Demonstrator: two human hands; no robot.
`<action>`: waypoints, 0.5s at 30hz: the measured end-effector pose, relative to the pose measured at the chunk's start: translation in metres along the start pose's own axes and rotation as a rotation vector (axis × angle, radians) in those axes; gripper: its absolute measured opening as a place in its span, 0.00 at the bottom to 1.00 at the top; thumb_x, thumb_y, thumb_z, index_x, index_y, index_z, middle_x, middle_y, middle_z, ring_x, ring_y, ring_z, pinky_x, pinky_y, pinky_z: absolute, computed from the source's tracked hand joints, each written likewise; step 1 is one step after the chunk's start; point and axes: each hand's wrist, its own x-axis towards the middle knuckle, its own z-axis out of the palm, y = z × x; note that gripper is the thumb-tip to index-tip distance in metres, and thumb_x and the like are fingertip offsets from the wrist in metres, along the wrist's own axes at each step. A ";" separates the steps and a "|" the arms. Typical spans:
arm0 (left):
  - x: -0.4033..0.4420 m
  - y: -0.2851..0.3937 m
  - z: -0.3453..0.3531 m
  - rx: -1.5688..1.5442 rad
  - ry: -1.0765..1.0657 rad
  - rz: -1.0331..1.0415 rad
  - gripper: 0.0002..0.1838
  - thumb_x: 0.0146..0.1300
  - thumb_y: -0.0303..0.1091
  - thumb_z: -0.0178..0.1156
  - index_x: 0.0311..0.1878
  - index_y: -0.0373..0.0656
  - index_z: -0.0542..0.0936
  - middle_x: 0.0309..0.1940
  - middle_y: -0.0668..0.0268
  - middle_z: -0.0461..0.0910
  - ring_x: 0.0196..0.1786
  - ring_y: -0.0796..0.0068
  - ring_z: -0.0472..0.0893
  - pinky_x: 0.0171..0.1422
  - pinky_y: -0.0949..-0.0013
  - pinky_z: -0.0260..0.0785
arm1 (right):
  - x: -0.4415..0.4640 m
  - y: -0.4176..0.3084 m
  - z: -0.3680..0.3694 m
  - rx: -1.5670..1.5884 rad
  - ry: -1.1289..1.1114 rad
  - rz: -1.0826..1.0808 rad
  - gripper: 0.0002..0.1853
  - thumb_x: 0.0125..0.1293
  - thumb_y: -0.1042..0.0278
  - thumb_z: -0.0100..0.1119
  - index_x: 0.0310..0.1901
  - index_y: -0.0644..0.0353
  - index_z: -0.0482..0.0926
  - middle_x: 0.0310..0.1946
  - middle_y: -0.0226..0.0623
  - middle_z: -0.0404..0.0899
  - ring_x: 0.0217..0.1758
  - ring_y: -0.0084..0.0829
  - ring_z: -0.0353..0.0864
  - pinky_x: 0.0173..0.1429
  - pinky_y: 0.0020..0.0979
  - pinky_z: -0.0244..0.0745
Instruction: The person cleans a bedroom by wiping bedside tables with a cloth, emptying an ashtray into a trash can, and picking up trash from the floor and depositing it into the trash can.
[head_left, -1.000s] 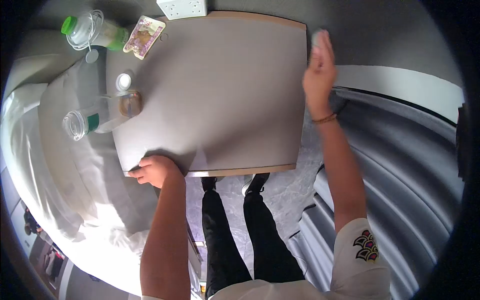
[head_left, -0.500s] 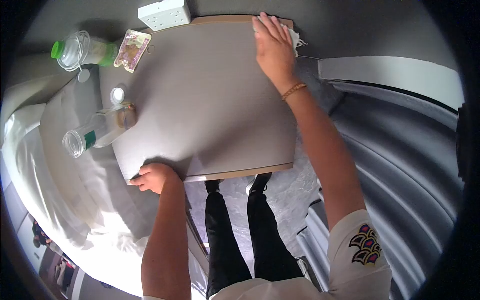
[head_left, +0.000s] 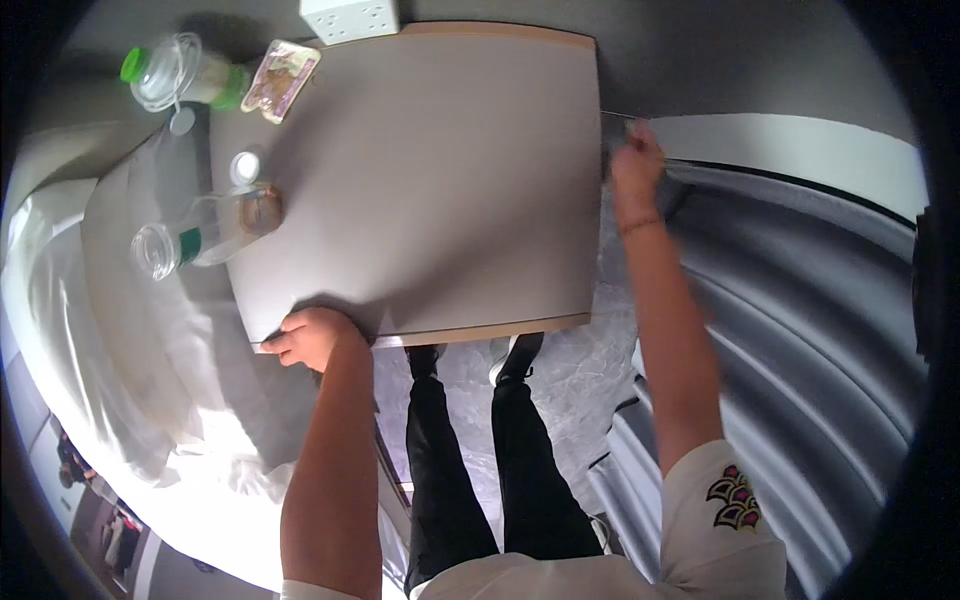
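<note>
My left hand [head_left: 313, 338] grips the near left corner of the grey tabletop [head_left: 430, 180], its fingers curled over the edge. Just beyond the right edge of the tabletop, my right hand [head_left: 637, 170] is raised and blurred by motion. Its fingers are folded round a pale cloth, of which only a small bit shows at the fingertips. A clear bottle [head_left: 215, 228] with a green label lies on the left side, beside a white cap [head_left: 245, 168]. Farther back are a pink and white packet [head_left: 282, 80] and a green-capped bottle [head_left: 190, 78] with a white cable round it.
A white power strip [head_left: 350, 18] sits at the tabletop's far edge. White bedding [head_left: 150, 400] lies on the left. Grey ribbed upholstery [head_left: 800, 340] fills the right side. My legs and shoes are below the near edge, over a marbled floor [head_left: 570, 400].
My right hand has moved from the far right corner of the tabletop to beyond its right edge, and its spread fingers have folded. My left hand keeps its hold on the corner.
</note>
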 end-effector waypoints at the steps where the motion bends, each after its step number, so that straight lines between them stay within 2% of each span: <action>1: 0.001 -0.001 0.001 0.024 0.003 0.010 0.31 0.69 0.46 0.30 0.72 0.43 0.49 0.58 0.43 0.65 0.48 0.39 0.77 0.50 0.45 0.73 | -0.025 -0.005 -0.006 -0.105 0.110 -0.299 0.18 0.67 0.78 0.44 0.58 0.67 0.73 0.59 0.50 0.73 0.64 0.46 0.70 0.68 0.37 0.64; 2: 0.002 -0.001 0.003 0.002 0.009 0.008 0.31 0.69 0.45 0.30 0.72 0.41 0.49 0.58 0.43 0.65 0.47 0.40 0.77 0.49 0.45 0.73 | -0.054 -0.018 -0.009 -0.202 0.219 -0.596 0.18 0.69 0.77 0.41 0.59 0.68 0.72 0.59 0.51 0.73 0.65 0.45 0.70 0.68 0.36 0.63; 4: 0.003 -0.002 0.001 0.012 0.000 0.032 0.31 0.70 0.45 0.30 0.72 0.40 0.49 0.58 0.43 0.64 0.47 0.40 0.77 0.49 0.47 0.74 | -0.123 -0.046 0.009 -0.121 0.108 -0.893 0.18 0.71 0.76 0.41 0.59 0.66 0.73 0.60 0.51 0.71 0.66 0.44 0.69 0.71 0.39 0.59; 6: 0.002 -0.002 0.000 -0.003 -0.015 0.039 0.31 0.70 0.45 0.32 0.72 0.39 0.49 0.58 0.43 0.64 0.46 0.41 0.78 0.48 0.48 0.75 | -0.180 -0.051 0.044 -0.032 -0.125 -1.066 0.19 0.70 0.78 0.41 0.59 0.66 0.72 0.61 0.49 0.70 0.67 0.42 0.67 0.74 0.43 0.56; 7: 0.002 -0.003 0.001 -0.010 -0.023 0.032 0.31 0.70 0.45 0.32 0.72 0.40 0.49 0.59 0.44 0.64 0.47 0.41 0.77 0.49 0.47 0.74 | -0.208 -0.053 0.055 -0.062 -0.388 -1.075 0.21 0.62 0.83 0.48 0.57 0.63 0.74 0.64 0.46 0.67 0.71 0.44 0.61 0.76 0.46 0.51; 8: 0.003 -0.004 0.000 -0.017 -0.031 0.026 0.31 0.70 0.45 0.32 0.72 0.41 0.49 0.60 0.45 0.63 0.48 0.41 0.77 0.50 0.47 0.74 | -0.236 -0.049 0.071 -0.138 -0.472 -1.112 0.20 0.63 0.79 0.49 0.58 0.60 0.74 0.65 0.40 0.67 0.72 0.42 0.60 0.75 0.45 0.54; 10: -0.001 -0.002 -0.009 -0.097 -0.072 0.002 0.31 0.70 0.46 0.32 0.72 0.42 0.49 0.61 0.47 0.62 0.50 0.42 0.76 0.52 0.47 0.73 | -0.270 -0.047 0.085 -0.207 -0.625 -1.200 0.19 0.65 0.71 0.48 0.58 0.59 0.74 0.66 0.37 0.66 0.72 0.39 0.59 0.75 0.46 0.53; 12: -0.004 -0.002 -0.017 -0.179 -0.114 -0.027 0.31 0.70 0.46 0.33 0.72 0.43 0.49 0.63 0.48 0.61 0.52 0.42 0.76 0.54 0.47 0.72 | -0.285 -0.041 0.095 -0.303 -0.609 -1.284 0.19 0.67 0.64 0.45 0.58 0.57 0.75 0.66 0.36 0.66 0.72 0.38 0.58 0.74 0.48 0.52; 14: -0.003 -0.005 -0.019 -0.323 -0.180 -0.011 0.30 0.70 0.47 0.34 0.73 0.46 0.49 0.66 0.50 0.59 0.57 0.42 0.73 0.58 0.47 0.70 | -0.286 -0.039 0.101 -0.301 -0.591 -1.305 0.20 0.67 0.64 0.44 0.58 0.56 0.75 0.65 0.35 0.67 0.70 0.40 0.61 0.73 0.50 0.50; 15: -0.003 -0.010 -0.017 -0.298 -0.163 0.014 0.30 0.71 0.47 0.34 0.72 0.46 0.50 0.66 0.51 0.58 0.58 0.43 0.72 0.58 0.48 0.69 | -0.280 -0.045 0.098 -0.365 -0.594 -1.315 0.19 0.66 0.64 0.45 0.57 0.56 0.75 0.65 0.35 0.67 0.69 0.41 0.62 0.73 0.50 0.51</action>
